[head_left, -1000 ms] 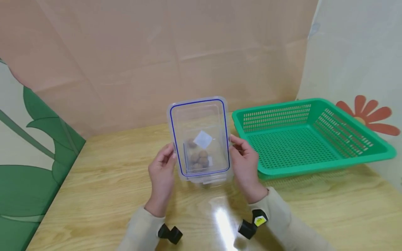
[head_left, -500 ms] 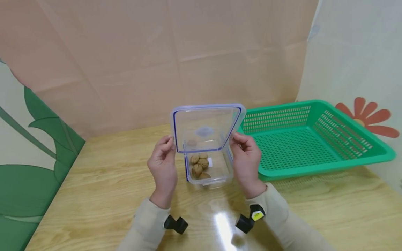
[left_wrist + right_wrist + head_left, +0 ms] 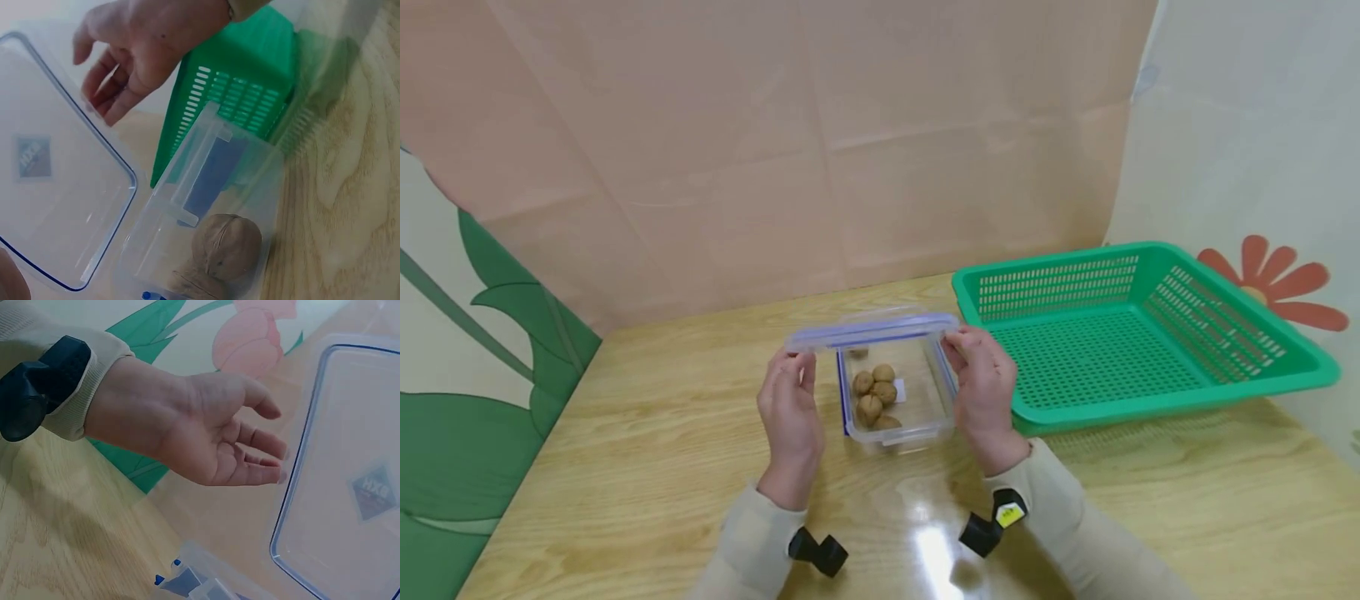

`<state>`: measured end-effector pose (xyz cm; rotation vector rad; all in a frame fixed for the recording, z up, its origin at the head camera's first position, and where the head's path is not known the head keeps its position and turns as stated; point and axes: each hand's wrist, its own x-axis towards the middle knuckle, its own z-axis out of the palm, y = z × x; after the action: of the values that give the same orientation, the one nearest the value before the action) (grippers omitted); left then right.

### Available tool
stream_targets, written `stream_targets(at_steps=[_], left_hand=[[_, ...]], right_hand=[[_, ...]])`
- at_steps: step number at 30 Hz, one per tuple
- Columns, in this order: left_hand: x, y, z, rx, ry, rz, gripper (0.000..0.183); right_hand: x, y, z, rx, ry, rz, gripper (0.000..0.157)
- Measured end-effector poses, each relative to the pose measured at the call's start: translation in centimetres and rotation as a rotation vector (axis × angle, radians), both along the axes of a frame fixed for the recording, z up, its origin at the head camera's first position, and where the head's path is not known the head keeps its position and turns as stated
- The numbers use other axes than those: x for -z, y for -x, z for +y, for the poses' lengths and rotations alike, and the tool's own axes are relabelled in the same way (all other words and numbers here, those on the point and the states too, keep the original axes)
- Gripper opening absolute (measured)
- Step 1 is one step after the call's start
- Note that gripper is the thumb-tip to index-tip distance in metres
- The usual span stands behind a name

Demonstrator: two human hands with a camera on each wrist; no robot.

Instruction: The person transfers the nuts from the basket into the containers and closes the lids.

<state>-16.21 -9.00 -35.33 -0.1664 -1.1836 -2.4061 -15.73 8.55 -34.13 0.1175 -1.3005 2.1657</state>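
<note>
A clear plastic lid (image 3: 872,332) with a blue seal is seen almost edge-on over the back of a clear food container (image 3: 917,433). Both hands hold it by opposite sides: my left hand (image 3: 792,417) has its fingertips on the left edge, my right hand (image 3: 987,387) on the right. The right wrist view shows the left hand (image 3: 200,425) with its thumb off the lid. In the left wrist view the right hand's fingers (image 3: 115,109) meet the lid's rim. Several walnuts (image 3: 883,392) lie in the container's left half, one partly hidden behind the lid.
A green perforated plastic basket (image 3: 1150,392) stands to the right, close beside the right hand. The wooden table (image 3: 662,433) extends to the left and front. A plain pinkish sheet (image 3: 700,167) hangs behind it.
The lid, earlier raised and facing the head camera in front of the container, has tipped back and lowered until nearly edge-on. The walnuts now show uncovered. Both hands have stayed on its sides.
</note>
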Motion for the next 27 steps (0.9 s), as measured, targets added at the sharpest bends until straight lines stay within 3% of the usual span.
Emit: stream_targets(at_steps=[4, 10, 15, 19, 24, 27], left_hand=[[-0.1, -0.1, -0.3, 0.051, -0.032, -0.099, 0.025], [-0.2, -0.1, -0.4, 0.069, -0.017, -0.224, 0.021], [0.4, -0.1, -0.5, 0.092, 0.022, -0.190, 0.019], [1.5, -0.4, -0.5, 0.152, 0.091, -0.152, 0.021], [3.3, -0.9, -0.1, 0.183, 0.178, -0.174, 0.022], [4.0, -0.9, 0.2, 0.181, 0.233, -0.215, 0.026]], right_hand=[[-0.1, 0.1, 0.0, -0.010, -0.042, -0.013, 0.023], [0.2, 0.0, -0.1, 0.010, -0.088, -0.154, 0.028], [0.7, -0.6, 0.2, -0.032, -0.173, -0.259, 0.020], [1.3, -1.0, 0.7, -0.085, -0.264, -0.331, 0.034], [2.4, -1.6, 1.4, -0.203, -0.387, -0.369, 0.042], [3.0, -1.6, 1.7, -0.217, -0.433, -0.363, 0.046]])
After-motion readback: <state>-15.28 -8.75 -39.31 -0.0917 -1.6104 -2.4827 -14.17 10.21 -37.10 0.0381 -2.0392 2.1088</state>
